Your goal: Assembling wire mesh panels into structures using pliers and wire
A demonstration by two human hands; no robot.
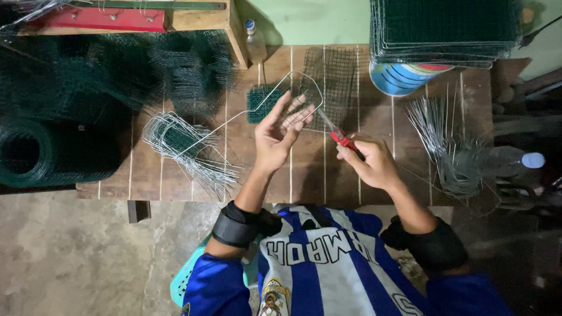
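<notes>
A wooden table [304,181] carries a dark green mesh roll [47,152] at the far left, a stack of mesh panels [445,29] at the far right, and a bundle of bent wire loops [187,146] left of centre. Over its middle, the left hand [278,134] spreads its fingers wide against a bent wire frame [293,93]. Just right, the right hand [372,164] is closed around red-handled pliers [339,136], whose tip points up-left toward the frame.
</notes>
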